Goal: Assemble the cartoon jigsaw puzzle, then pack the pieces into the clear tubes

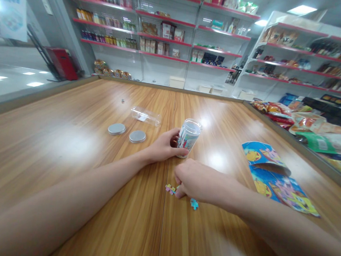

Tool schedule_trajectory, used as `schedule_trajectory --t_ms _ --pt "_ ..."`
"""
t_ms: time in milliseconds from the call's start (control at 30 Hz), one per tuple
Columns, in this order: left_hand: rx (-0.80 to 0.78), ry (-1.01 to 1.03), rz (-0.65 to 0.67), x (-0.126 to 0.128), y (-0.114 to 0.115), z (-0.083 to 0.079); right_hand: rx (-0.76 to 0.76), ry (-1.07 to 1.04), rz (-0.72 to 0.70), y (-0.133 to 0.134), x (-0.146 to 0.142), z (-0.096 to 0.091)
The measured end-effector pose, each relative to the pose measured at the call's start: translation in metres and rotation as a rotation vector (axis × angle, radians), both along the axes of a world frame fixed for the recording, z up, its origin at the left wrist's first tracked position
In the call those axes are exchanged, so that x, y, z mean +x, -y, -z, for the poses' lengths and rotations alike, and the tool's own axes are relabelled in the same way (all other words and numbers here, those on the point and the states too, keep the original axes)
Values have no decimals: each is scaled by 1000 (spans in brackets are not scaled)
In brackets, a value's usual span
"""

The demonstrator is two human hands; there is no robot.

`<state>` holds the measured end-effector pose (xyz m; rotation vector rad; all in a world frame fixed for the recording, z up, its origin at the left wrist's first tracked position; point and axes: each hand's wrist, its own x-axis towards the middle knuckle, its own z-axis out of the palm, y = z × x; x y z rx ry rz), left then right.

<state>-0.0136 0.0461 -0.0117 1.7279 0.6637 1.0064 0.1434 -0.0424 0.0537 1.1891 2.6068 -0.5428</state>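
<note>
My left hand [165, 145] is wrapped round a small clear jar [188, 137] with a printed label, which stands tilted on the wooden table [66, 146] with its mouth open. Just in front of it my right hand [197, 183] rests knuckles-up on the table, fingers curled in a pinch over small coloured puzzle pieces [170, 189]; what is between the fingertips is hidden. One more blue piece [194, 204] lies beside that hand.
A second clear jar [146, 116] lies on its side farther back, with two round metal lids [116, 129] [137, 136] to its left. A colourful printed sheet [277, 178] lies at the right. Snack packets [309, 125] fill a bin along the right edge. Shop shelves [167, 31] stand behind.
</note>
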Motion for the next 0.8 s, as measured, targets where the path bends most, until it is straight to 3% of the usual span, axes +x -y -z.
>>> schedule_trajectory --t_ms 167,367,567,800 --pt "0 2 3 1 0 0 -24 -34 -11 -2 1 6" --pt "5 6 7 0 0 2 109 60 -11 6 3 -13" --pt "7 6 12 0 -1 2 26 102 -43 6 3 -13" --pt "12 4 6 0 0 2 168 129 -99 11 -2 -21"
